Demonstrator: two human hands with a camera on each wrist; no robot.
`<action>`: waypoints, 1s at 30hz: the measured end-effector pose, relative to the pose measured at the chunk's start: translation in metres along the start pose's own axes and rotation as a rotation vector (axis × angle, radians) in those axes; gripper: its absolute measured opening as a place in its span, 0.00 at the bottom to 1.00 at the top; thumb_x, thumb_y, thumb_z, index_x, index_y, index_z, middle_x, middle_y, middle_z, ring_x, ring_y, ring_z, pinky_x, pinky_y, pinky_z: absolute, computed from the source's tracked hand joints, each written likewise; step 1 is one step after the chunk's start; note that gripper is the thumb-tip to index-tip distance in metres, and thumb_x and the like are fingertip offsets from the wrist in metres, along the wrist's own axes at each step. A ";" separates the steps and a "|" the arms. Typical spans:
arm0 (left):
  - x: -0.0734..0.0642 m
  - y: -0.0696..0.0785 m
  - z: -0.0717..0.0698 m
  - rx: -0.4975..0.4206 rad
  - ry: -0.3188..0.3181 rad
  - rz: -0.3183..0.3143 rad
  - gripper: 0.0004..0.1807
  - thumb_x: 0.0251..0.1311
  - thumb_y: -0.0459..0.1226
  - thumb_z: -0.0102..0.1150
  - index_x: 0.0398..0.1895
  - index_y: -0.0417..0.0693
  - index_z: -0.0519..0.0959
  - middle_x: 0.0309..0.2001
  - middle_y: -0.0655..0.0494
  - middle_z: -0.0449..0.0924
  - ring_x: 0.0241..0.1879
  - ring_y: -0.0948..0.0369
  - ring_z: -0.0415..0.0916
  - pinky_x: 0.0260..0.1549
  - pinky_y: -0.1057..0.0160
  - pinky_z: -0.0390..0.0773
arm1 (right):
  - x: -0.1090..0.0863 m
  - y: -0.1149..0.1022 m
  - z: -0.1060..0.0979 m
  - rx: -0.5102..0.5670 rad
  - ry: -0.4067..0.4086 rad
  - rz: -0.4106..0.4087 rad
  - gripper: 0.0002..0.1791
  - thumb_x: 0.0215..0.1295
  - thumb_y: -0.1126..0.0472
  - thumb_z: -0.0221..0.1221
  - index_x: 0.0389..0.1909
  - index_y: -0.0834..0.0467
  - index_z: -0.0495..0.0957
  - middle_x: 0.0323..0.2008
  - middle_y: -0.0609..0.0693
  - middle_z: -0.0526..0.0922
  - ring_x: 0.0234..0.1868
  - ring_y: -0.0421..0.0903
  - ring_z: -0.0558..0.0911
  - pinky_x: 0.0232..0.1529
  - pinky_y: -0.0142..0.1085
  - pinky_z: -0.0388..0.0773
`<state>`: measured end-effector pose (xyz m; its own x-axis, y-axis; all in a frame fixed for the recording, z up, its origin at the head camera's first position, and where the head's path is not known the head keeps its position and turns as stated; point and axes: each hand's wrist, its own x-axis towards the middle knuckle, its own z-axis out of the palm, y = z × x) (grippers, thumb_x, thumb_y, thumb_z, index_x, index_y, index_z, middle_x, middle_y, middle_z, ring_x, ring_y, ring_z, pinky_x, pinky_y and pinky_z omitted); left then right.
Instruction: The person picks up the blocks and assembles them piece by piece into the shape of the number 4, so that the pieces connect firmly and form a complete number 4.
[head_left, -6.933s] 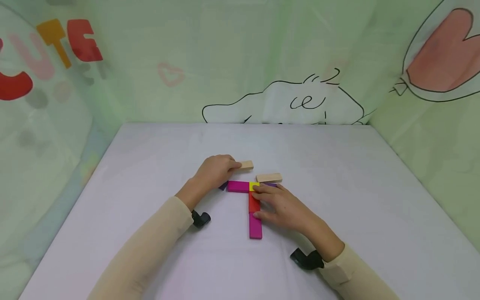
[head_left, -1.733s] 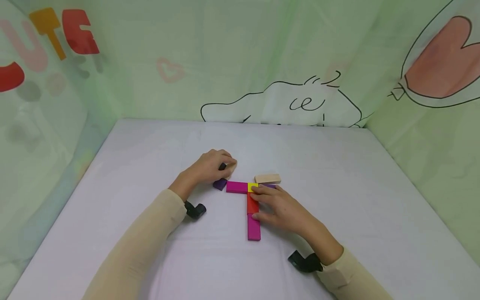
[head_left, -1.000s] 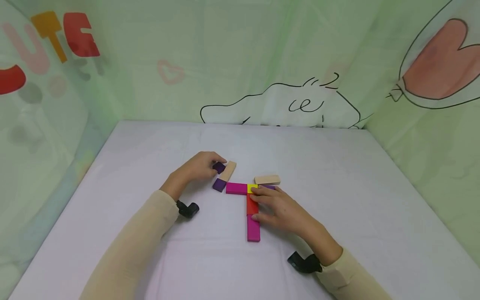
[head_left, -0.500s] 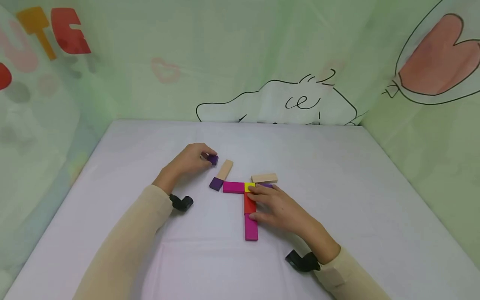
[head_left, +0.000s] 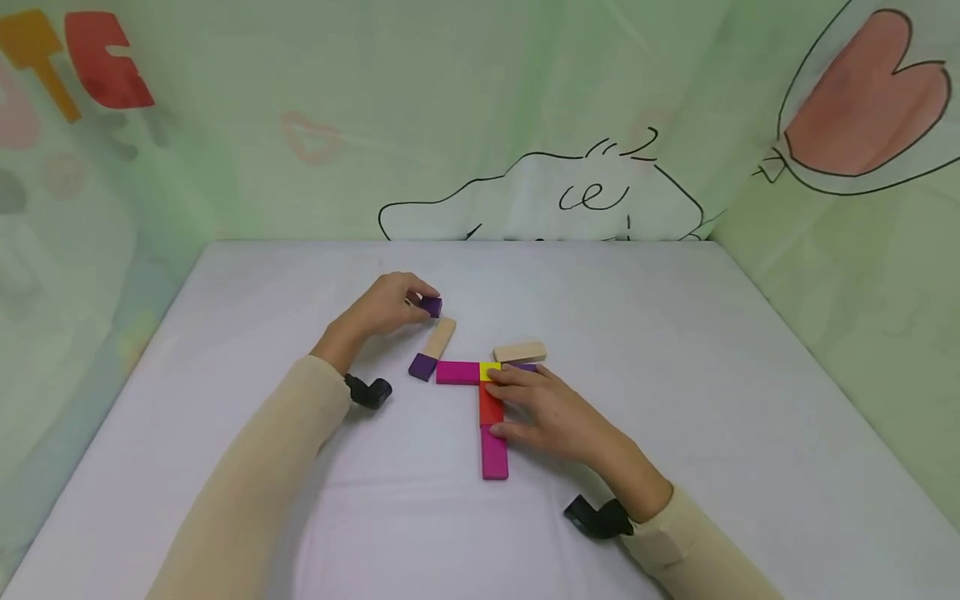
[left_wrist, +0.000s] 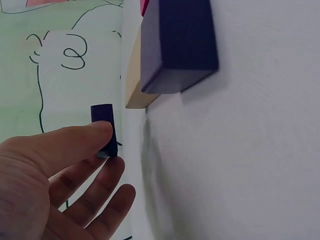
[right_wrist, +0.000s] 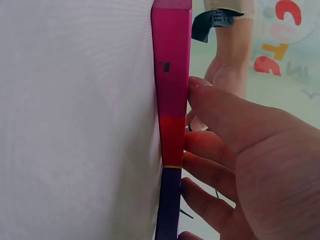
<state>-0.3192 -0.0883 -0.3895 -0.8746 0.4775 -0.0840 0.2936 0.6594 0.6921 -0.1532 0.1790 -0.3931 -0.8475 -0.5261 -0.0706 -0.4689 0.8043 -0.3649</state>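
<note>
My left hand [head_left: 378,308] pinches a small dark purple block [head_left: 432,307] between thumb and fingers, close to the far end of a slanted plain wooden block [head_left: 440,337]. That wooden block's near end meets another dark purple block [head_left: 422,367]. To its right runs a magenta block [head_left: 458,372], then a yellow one [head_left: 489,367] and a partly covered purple one [head_left: 522,367]. A red block [head_left: 491,404] and a second magenta block [head_left: 494,454] extend toward me. My right hand [head_left: 558,412] rests its spread fingertips on the yellow, red and near magenta blocks.
A loose plain wooden block [head_left: 520,351] lies just behind the row on the right. All this stands on a white-covered table [head_left: 675,350] with printed green curtains [head_left: 480,108] behind and at the sides. Black wrist devices [head_left: 598,517] hang close over the tabletop.
My left hand set the wooden block down at a slant, let go, took the small purple block from beside it and brought it to its far end. My right hand stays on the row.
</note>
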 end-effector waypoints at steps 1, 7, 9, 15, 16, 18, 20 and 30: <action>0.001 0.000 0.000 -0.003 0.002 0.006 0.23 0.65 0.31 0.65 0.64 0.44 0.82 0.60 0.45 0.81 0.59 0.49 0.76 0.59 0.51 0.78 | 0.000 0.000 0.000 0.000 0.001 0.000 0.34 0.66 0.47 0.69 0.69 0.57 0.76 0.73 0.54 0.74 0.77 0.55 0.68 0.76 0.66 0.57; 0.008 0.006 0.000 -0.018 0.004 0.041 0.23 0.64 0.32 0.67 0.63 0.45 0.82 0.60 0.45 0.81 0.59 0.50 0.77 0.59 0.51 0.78 | 0.001 -0.002 0.000 -0.003 -0.002 0.009 0.34 0.65 0.47 0.69 0.69 0.57 0.76 0.73 0.54 0.73 0.76 0.55 0.68 0.76 0.66 0.57; 0.010 0.008 0.001 -0.020 0.002 0.045 0.23 0.64 0.32 0.67 0.63 0.44 0.82 0.61 0.45 0.81 0.60 0.49 0.77 0.60 0.51 0.78 | 0.001 -0.002 -0.001 -0.002 -0.002 0.009 0.34 0.65 0.47 0.69 0.69 0.57 0.76 0.73 0.54 0.73 0.77 0.55 0.68 0.76 0.66 0.57; 0.015 0.014 0.005 -0.022 -0.013 0.045 0.23 0.64 0.32 0.67 0.63 0.44 0.82 0.62 0.45 0.81 0.62 0.49 0.77 0.63 0.50 0.77 | 0.001 -0.002 0.000 0.004 0.001 0.005 0.34 0.66 0.48 0.69 0.69 0.57 0.77 0.74 0.54 0.73 0.77 0.55 0.68 0.76 0.66 0.56; 0.016 0.014 0.006 -0.025 -0.016 0.044 0.23 0.64 0.32 0.67 0.63 0.44 0.82 0.62 0.45 0.81 0.62 0.49 0.77 0.63 0.50 0.77 | 0.001 -0.002 0.000 0.003 -0.001 0.007 0.34 0.66 0.48 0.69 0.69 0.57 0.77 0.74 0.54 0.73 0.77 0.55 0.68 0.76 0.65 0.56; 0.017 0.015 0.008 -0.032 -0.019 0.043 0.23 0.64 0.32 0.67 0.63 0.44 0.82 0.62 0.45 0.81 0.62 0.49 0.76 0.64 0.50 0.77 | 0.001 -0.002 -0.001 -0.001 -0.006 0.011 0.34 0.66 0.48 0.69 0.69 0.57 0.77 0.73 0.54 0.73 0.77 0.55 0.68 0.76 0.65 0.57; 0.019 0.015 0.010 -0.030 -0.021 0.039 0.23 0.64 0.32 0.66 0.63 0.45 0.82 0.62 0.45 0.80 0.62 0.49 0.76 0.64 0.50 0.77 | 0.001 -0.002 -0.001 -0.003 -0.010 0.017 0.34 0.65 0.48 0.69 0.69 0.57 0.77 0.73 0.54 0.73 0.77 0.55 0.68 0.76 0.66 0.56; 0.022 0.018 0.015 -0.037 -0.054 -0.046 0.23 0.65 0.32 0.65 0.64 0.48 0.82 0.63 0.45 0.78 0.61 0.50 0.75 0.61 0.51 0.79 | 0.002 0.000 0.000 -0.002 -0.007 0.010 0.34 0.65 0.47 0.69 0.69 0.57 0.76 0.73 0.54 0.73 0.77 0.56 0.67 0.76 0.66 0.55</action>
<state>-0.3274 -0.0570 -0.3892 -0.8645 0.4785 -0.1540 0.2385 0.6600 0.7124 -0.1549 0.1777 -0.3933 -0.8502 -0.5203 -0.0803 -0.4613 0.8098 -0.3625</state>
